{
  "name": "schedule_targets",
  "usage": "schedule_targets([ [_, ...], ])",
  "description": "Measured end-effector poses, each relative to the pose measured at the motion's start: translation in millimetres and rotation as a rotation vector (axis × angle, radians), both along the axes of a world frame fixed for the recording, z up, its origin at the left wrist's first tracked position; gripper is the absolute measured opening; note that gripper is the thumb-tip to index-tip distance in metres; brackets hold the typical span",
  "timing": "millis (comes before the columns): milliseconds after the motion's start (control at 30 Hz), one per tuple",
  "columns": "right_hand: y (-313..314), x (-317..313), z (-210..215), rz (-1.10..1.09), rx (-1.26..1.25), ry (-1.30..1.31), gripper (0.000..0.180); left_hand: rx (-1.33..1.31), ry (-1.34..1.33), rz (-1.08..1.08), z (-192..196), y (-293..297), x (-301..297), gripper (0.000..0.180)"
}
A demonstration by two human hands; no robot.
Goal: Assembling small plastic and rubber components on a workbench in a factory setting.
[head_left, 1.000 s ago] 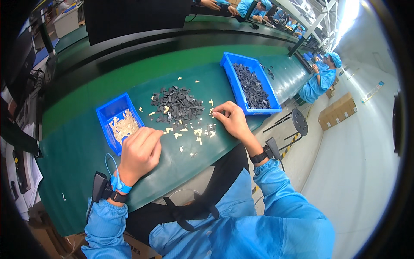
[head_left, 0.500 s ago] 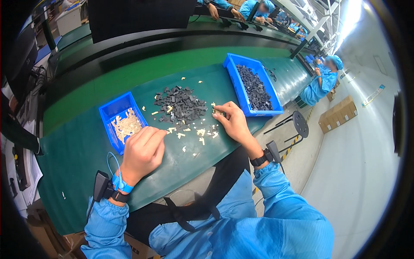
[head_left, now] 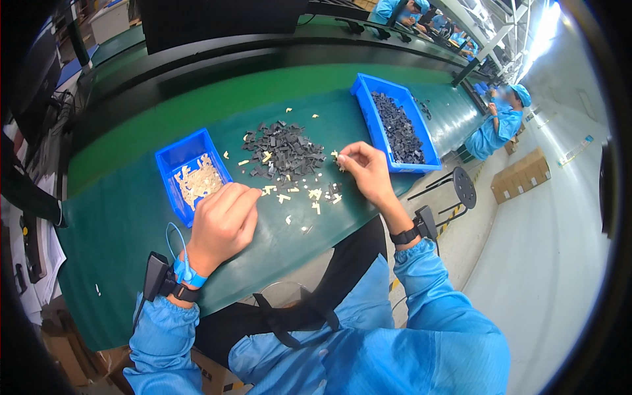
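Observation:
My left hand (head_left: 225, 222) is closed, thumb and fingers pressed together, between the small blue bin (head_left: 182, 209) and the loose parts. Anything in its pinch is hidden. That bin holds small cream plastic pieces (head_left: 197, 181). My right hand (head_left: 370, 174) is pinched at the right side of the pile, its fingertips beside a few cream pieces (head_left: 335, 155); whether it grips one is too small to tell. Between the hands lies a heap of small black plastic pieces (head_left: 286, 150), with cream pieces scattered on and around it. Several cream bits (head_left: 316, 195) lie in front of the heap.
A larger blue bin (head_left: 421, 167) full of black pieces stands right of my right hand. Everything rests on a green mat (head_left: 263, 266). A dark stool (head_left: 464, 187) and cardboard boxes (head_left: 521, 176) are at right. A person in blue (head_left: 494, 136) works farther along the bench.
My right hand has drawn its fingertips into a tighter pinch beside the cream pieces. My left hand stays closed near the small bin. The whole view has shifted slightly.

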State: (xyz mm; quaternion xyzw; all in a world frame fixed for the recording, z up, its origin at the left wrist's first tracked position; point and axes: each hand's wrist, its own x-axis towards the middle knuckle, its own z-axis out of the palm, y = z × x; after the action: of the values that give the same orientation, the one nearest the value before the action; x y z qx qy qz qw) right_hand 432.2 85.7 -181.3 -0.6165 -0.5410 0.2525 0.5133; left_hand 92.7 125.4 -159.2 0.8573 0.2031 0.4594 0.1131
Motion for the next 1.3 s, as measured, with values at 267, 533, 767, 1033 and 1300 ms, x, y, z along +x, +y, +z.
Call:
schedule_targets([
  [267,71,-118,80,0.593,0.024,0.151,0.012,-0.245,-0.263,0.262,11,6,-14,0.013],
  [533,109,-173,72,0.845,0.112,0.198,0.011,-0.353,-0.398,0.365,17,16,-19,0.015],
  [767,108,-174,61,0.858,0.299,0.026,0.009,-0.253,-0.386,0.403,16,20,-23,0.011],
  [1033,105,-179,52,0.757,0.462,0.052,0.009,-0.228,-0.372,0.403,17,23,-23,0.011],
  [1300,99,-181,56,0.756,0.386,0.193,0.013,-0.437,-0.567,0.304,12,22,-21,0.009],
])
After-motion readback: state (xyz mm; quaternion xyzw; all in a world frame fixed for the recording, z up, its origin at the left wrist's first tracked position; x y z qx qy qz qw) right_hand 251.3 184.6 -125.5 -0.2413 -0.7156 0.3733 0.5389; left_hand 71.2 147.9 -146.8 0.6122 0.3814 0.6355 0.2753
